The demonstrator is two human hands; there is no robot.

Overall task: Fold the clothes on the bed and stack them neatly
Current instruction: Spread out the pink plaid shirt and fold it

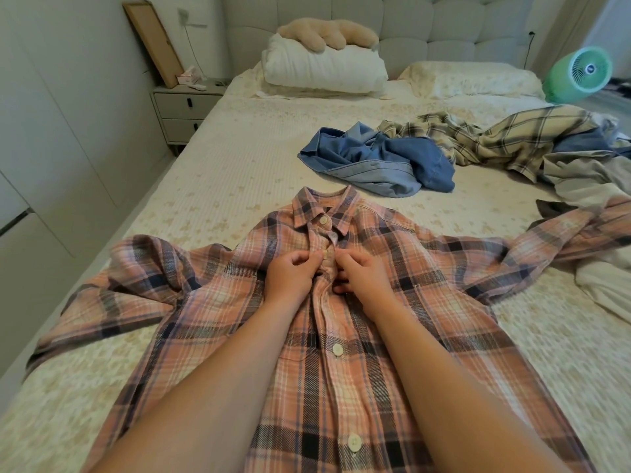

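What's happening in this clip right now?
A person is working on a pink plaid shirt spread face up on the bed, sleeves out to both sides. The left hand and right hand pinch the front placket just below the collar, apparently doing up a button. No fold has been made yet. Farther up the bed a crumpled blue denim shirt and a cream plaid garment lie unfolded, with more clothes at the right edge.

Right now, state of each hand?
Left hand: pinching the pink plaid shirt placket at a button.
Right hand: pinching the opposite placket edge.
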